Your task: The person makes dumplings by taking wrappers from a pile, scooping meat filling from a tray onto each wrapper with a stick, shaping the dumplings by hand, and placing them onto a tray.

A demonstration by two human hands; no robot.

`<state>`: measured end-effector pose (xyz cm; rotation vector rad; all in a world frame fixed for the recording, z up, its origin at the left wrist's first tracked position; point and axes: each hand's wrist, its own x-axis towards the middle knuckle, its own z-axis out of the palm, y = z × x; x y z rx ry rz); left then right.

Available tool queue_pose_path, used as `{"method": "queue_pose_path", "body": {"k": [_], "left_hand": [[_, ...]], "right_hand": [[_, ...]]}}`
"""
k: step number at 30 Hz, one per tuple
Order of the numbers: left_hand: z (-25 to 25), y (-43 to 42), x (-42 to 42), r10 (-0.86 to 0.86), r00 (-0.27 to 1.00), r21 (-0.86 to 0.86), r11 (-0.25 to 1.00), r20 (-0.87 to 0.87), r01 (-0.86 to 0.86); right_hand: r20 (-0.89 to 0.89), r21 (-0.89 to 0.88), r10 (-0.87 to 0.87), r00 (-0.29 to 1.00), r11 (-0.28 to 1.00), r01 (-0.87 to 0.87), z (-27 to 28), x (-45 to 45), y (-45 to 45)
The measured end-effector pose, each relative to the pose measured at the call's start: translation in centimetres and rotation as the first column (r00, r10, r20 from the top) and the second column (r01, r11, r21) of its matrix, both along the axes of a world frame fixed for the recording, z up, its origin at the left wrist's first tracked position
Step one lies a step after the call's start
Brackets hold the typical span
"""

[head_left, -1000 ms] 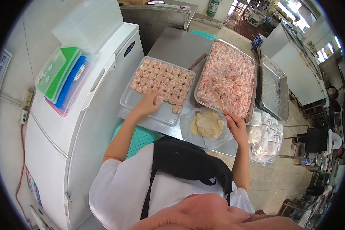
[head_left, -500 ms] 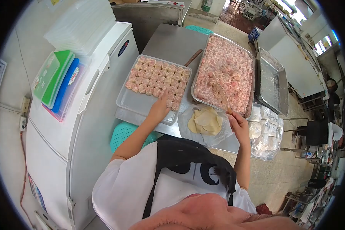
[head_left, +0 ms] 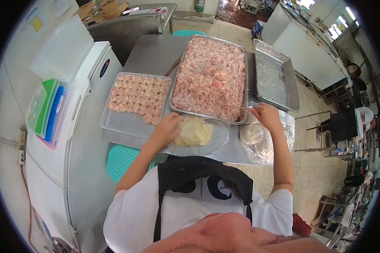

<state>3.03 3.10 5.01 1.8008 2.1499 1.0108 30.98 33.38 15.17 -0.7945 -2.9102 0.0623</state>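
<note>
My left hand [head_left: 168, 130] is at the left edge of the round yellowish wrappers [head_left: 193, 131], which lie on clear plastic; its fingertips are blurred. My right hand [head_left: 266, 115] has its fingers closed on the handle of a thin wooden spatula [head_left: 240, 108], at the lower right corner of the large tray of ground meat [head_left: 211, 78]. Rows of small filled dumplings [head_left: 137, 93] cover the upper part of a clear tray [head_left: 126, 121], to the left of the meat.
Wrapped round packs [head_left: 257, 137] lie in plastic near my right forearm. An emptied metal pan [head_left: 274, 78] stands at the right. A wooden stick [head_left: 173, 66] rests between the trays. A white freezer [head_left: 59, 139] is at the left, and a teal stool [head_left: 121, 162] below the table.
My left hand has moved from the dumplings to the wrappers. My right hand has moved up and right along the meat tray. The view has shifted, with the table further left.
</note>
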Motion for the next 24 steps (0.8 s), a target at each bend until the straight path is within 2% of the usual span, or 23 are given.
{"method": "queue_pose_path", "body": {"k": [1,2,4,5,6,7,8,10,14,16,17,18,19,21,23,24], "left_hand": [[-0.3,1.4,1.6,-0.124,0.988,0.059,0.991,0.097,0.119],[-0.7,2.6,3.1,-0.122,0.988,0.059,0.991,0.094,0.117],[-0.7,5.0,6.3,-0.276,0.956,0.091,0.959,0.1,0.267],[-0.9,6.1,7.5,-0.27,0.957,0.089,0.961,0.101,0.262],[-1.3,7.1,8.5,-0.224,0.975,0.057,0.973,0.007,0.223],[-1.7,7.8,9.1,-0.178,0.98,0.028,0.983,-0.087,0.181],[-2.0,8.1,9.3,-0.173,0.981,0.027,0.984,-0.086,0.176],[-2.3,8.6,9.3,-0.116,0.965,-0.141,0.986,-0.235,0.084],[-2.0,8.4,9.0,-0.037,0.982,-0.091,0.996,-0.186,0.02],[-1.6,8.2,8.5,0.066,0.997,0.002,0.998,0.03,-0.066],[-1.2,8.0,8.4,0.071,0.997,0.0,0.997,0.029,-0.071],[-0.3,7.6,8.4,0.177,0.941,-0.055,0.984,0.288,-0.169],[0.1,7.3,8.3,0.278,0.809,-0.131,0.96,0.518,-0.246],[0.0,7.0,7.7,0.224,0.78,-0.105,0.974,0.584,-0.201],[0.1,6.7,7.6,0.172,0.747,-0.075,0.984,0.642,-0.163],[0.9,6.5,7.8,0.136,0.728,-0.093,0.991,0.672,-0.1]], "right_hand": [[-0.038,0.079,0.048,0.998,0.996,-0.045,-0.4,-0.4,1.0],[-0.071,0.159,0.098,0.993,0.984,-0.085,-0.9,-0.7,1.8],[-0.128,0.189,0.132,0.983,0.976,-0.107,-3.1,-0.6,3.0],[-0.092,0.126,0.156,0.984,0.982,-0.144,-4.7,-0.5,3.6],[-0.06,0.063,0.181,0.982,0.982,-0.177,-5.0,-0.5,3.7],[0.01,0.023,0.144,0.99,0.989,-0.144,-5.4,0.1,3.3],[0.01,0.022,0.148,0.989,0.989,-0.149,-5.7,0.8,3.1],[0.073,-0.064,0.135,0.988,0.989,-0.131,-5.8,1.8,2.8],[0.128,-0.029,0.188,0.974,0.982,-0.186,-5.8,2.5,1.4],[0.138,-0.063,0.176,0.975,0.984,-0.168,-5.1,2.4,0.4],[0.153,-0.093,0.158,0.976,0.985,-0.145,-4.9,2.4,0.1],[0.152,-0.095,0.163,0.975,0.984,-0.149,-5.2,2.5,-0.1],[0.1,-0.158,0.147,0.984,0.979,-0.13,-5.6,2.7,-0.1],[0.046,-0.222,0.136,0.99,0.967,-0.122,-6.7,2.9,0.3],[-0.019,-0.422,0.076,0.997,0.903,-0.077,-7.9,2.8,1.0],[-0.02,-0.424,0.085,0.996,0.902,-0.086,-7.3,2.5,1.2]]}}
